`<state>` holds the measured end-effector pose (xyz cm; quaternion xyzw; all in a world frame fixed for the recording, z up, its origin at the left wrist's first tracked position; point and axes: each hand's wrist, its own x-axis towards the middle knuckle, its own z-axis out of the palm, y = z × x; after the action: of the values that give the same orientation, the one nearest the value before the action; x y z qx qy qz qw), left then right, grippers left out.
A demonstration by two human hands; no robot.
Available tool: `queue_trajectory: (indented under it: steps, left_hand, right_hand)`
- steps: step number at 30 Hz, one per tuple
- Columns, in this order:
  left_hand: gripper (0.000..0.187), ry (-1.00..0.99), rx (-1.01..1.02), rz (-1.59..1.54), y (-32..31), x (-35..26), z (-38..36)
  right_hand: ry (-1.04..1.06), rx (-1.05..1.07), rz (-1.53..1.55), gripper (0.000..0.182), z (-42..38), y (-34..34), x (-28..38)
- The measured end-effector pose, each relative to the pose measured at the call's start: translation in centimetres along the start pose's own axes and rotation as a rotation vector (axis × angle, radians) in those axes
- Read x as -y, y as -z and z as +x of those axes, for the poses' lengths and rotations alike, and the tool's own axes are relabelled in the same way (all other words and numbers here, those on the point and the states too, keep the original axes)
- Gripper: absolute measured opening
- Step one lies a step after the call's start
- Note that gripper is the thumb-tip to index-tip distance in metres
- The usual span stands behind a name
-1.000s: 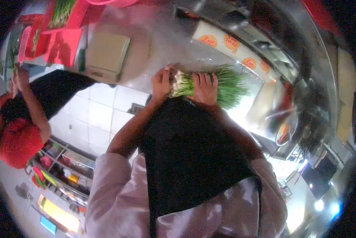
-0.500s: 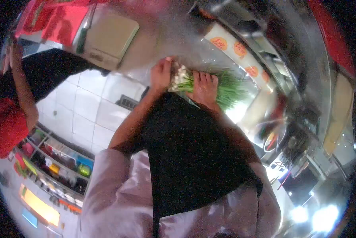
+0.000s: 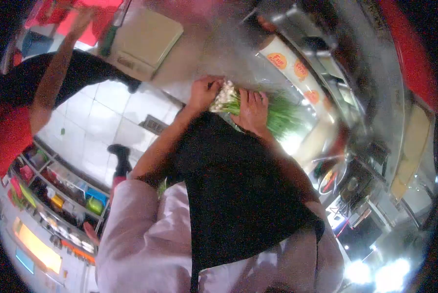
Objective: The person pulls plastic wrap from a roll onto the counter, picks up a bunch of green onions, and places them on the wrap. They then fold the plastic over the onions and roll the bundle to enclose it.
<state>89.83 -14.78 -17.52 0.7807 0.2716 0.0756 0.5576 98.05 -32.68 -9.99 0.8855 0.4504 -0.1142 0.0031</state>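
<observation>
A bunch of green onions (image 3: 281, 113) lies on the metal counter in front of me, its white bulb ends to the left and the green leaves spreading right. My left hand (image 3: 205, 94) is at the bulb ends, fingers curled in; whatever it pinches is too small to make out. Across the stems rests my right hand (image 3: 253, 111), its fingers wrapped over the bunch just right of the bulbs.
A flat pale scale-like box (image 3: 148, 39) stands at the back left. A co-worker in red (image 3: 9, 139) reaches over red material at the far left. Behind the onions is a printed wrap box (image 3: 297, 66). Shelf bins (image 3: 72, 188) line the lower left.
My left hand has shifted slightly at the bulbs, its fingers more curled. The co-worker's arm has moved up and right. A dark shoe and part of a leg now show beside my left arm.
</observation>
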Motion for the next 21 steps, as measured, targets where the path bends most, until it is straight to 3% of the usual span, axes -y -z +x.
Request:
queue_trajectory:
  steps: [4, 10, 12, 21]
  left_hand:
    - [0.028, -0.028, -0.021, 0.005, 0.0, -0.3, 0.3]
    - [0.035, 0.137, 0.071, 0.030, 1.1, -1.5, 0.4]
    - [0.043, 0.294, 0.026, -0.278, 1.6, -1.9, -0.2]
    - [0.055, 0.241, 0.084, -0.209, 1.0, -2.0, -1.4]
  right_hand:
    - [-0.023, 0.015, 0.024, 0.096, 0.0, -0.5, 0.1]
    - [-0.081, 0.108, -0.027, 0.097, 0.3, -0.5, 0.6]
    - [-0.092, 0.129, -0.035, 0.098, 0.5, -0.5, 0.7]
    - [-0.127, 0.163, 0.000, 0.098, 0.7, -0.4, 1.2]
